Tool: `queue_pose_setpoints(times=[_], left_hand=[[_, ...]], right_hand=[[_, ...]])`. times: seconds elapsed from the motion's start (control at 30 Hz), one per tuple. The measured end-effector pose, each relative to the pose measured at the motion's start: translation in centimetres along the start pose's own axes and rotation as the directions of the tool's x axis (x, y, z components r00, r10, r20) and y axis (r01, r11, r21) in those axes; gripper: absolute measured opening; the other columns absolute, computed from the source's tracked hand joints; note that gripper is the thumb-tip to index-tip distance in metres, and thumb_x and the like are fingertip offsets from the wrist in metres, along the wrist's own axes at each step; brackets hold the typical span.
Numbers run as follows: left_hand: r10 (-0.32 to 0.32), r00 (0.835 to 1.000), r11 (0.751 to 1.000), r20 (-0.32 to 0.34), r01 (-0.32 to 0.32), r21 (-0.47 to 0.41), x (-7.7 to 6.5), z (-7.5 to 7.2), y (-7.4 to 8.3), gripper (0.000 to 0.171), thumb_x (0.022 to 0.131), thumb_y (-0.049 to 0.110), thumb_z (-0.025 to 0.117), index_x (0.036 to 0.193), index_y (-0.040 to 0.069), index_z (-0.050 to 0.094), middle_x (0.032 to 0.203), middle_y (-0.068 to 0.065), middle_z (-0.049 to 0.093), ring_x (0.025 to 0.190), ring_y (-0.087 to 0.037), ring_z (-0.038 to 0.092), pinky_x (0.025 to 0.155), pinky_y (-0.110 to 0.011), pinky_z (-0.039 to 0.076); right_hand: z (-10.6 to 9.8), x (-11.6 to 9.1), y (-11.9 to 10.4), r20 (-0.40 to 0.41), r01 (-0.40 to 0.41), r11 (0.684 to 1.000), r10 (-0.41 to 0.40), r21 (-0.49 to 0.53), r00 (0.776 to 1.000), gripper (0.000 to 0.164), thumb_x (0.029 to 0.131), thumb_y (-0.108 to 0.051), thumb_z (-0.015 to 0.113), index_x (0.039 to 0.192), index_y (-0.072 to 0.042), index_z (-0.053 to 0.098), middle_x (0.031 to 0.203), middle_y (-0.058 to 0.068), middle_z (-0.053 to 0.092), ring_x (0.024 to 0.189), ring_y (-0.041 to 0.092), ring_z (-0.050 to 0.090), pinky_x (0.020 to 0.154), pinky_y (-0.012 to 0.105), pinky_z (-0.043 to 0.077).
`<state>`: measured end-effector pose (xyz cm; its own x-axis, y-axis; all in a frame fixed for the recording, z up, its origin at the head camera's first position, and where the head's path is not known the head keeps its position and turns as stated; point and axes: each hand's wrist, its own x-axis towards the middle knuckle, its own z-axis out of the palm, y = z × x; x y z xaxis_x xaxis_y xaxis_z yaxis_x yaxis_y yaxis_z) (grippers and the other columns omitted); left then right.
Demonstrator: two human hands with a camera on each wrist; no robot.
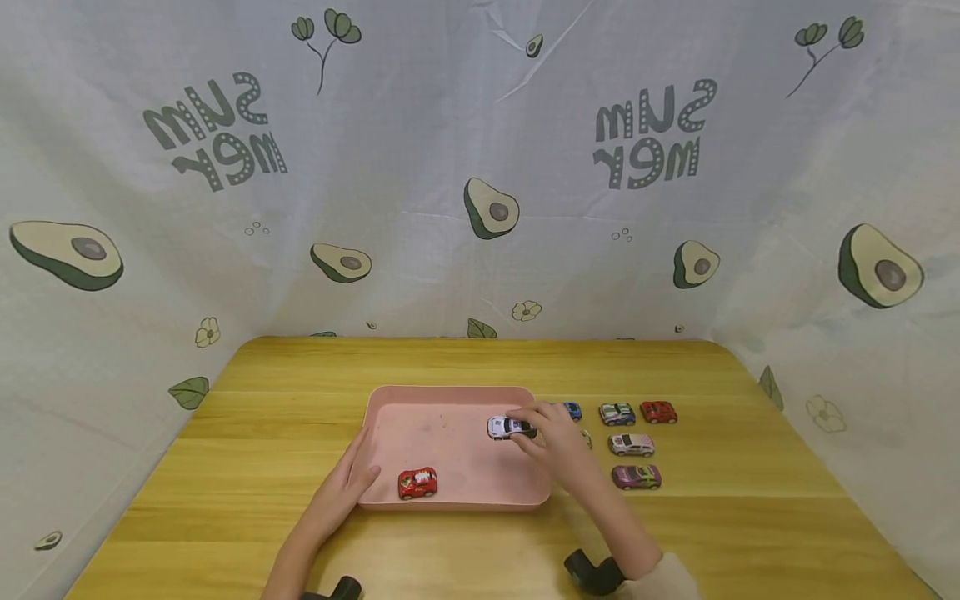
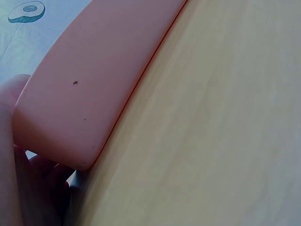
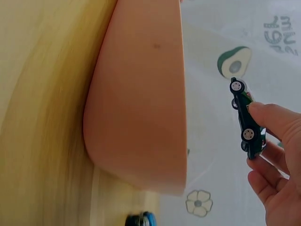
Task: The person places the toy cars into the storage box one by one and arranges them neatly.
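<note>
My right hand (image 1: pixel 558 442) pinches a white toy car (image 1: pixel 506 427) between thumb and fingers, over the right part of a pink tray (image 1: pixel 457 505). In the right wrist view the toy car (image 3: pixel 245 117) is held above the level of the tray's rim, its wheels and dark underside showing. My left hand (image 1: pixel 337 487) holds the tray at its left side, thumb on the inner side of the rim and fingers outside. The left wrist view shows the tray wall (image 2: pixel 89 80) close up, with the hand partly hidden behind its corner. A red toy car (image 1: pixel 417 483) sits inside the tray, near the front.
Right of the tray stand several toy cars: a blue one (image 1: pixel 573 410) partly behind my hand, a white-green one (image 1: pixel 617 413), a red one (image 1: pixel 658 412), a white-pink one (image 1: pixel 631 444) and a purple one (image 1: pixel 637 477). A printed cloth (image 1: pixel 420 167) hangs behind the wooden table (image 1: pixel 262 433).
</note>
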<state>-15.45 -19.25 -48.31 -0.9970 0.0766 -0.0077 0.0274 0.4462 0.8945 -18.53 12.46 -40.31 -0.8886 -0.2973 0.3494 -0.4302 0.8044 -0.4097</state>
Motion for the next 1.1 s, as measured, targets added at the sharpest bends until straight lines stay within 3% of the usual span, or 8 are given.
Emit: queue_pose_setpoints(times=[0.27, 0.53, 0.77, 1.1], left_hand=[[-0.007, 1.0, 1.0, 0.002, 0.007, -0.005, -0.1, 0.0, 0.0, 0.066, 0.092, 0.037, 0.048, 0.147, 0.02, 0.014, 0.152, -0.015, 0.013, 0.138, -0.04, 0.011, 0.109, -0.061, 0.011], [-0.009, 1.0, 1.0, -0.006, 0.009, -0.001, 0.0, 0.0, 0.0, 0.066, 0.092, 0.036, 0.049, 0.147, 0.021, 0.015, 0.152, -0.015, 0.014, 0.138, -0.04, 0.013, 0.109, -0.061, 0.012], [0.016, 1.0, 1.0, -0.019, -0.016, -0.009, 0.0, 0.0, 0.0, 0.065, 0.092, 0.032, 0.05, 0.147, 0.019, 0.017, 0.152, -0.015, 0.016, 0.139, -0.039, 0.014, 0.11, -0.059, 0.013], [-0.015, 1.0, 1.0, -0.013, 0.015, 0.015, 0.0, 0.0, 0.1, 0.066, 0.092, 0.036, 0.049, 0.147, 0.021, 0.015, 0.152, -0.014, 0.015, 0.138, -0.039, 0.014, 0.11, -0.059, 0.014]], right_hand=[[1.9, 0.9, -2.0, 0.018, 0.058, 0.995, -0.06, 0.083, 0.998, 0.027, 0.08, -0.019, 0.068, 0.107, -0.016, 0.067, 0.106, 0.0, 0.061, 0.098, 0.018, 0.051, 0.077, 0.034, 0.047], [3.7, 2.0, -3.7, 0.043, 0.118, 0.989, -0.122, 0.086, 0.992, 0.027, 0.08, -0.02, 0.068, 0.106, -0.014, 0.066, 0.105, 0.002, 0.064, 0.101, 0.022, 0.055, 0.09, 0.042, 0.045], [5.5, 2.9, -5.5, 0.12, 0.062, 0.987, -0.08, 0.151, 0.989, 0.024, 0.084, -0.022, 0.064, 0.107, -0.014, 0.065, 0.107, 0.0, 0.063, 0.102, 0.017, 0.053, 0.088, 0.036, 0.046], [8.5, 3.2, -6.8, 0.123, 0.012, 0.988, -0.032, 0.154, 0.992, 0.021, 0.081, -0.024, 0.067, 0.1, -0.015, 0.067, 0.1, -0.001, 0.065, 0.086, 0.012, 0.051, 0.074, 0.026, 0.047]])
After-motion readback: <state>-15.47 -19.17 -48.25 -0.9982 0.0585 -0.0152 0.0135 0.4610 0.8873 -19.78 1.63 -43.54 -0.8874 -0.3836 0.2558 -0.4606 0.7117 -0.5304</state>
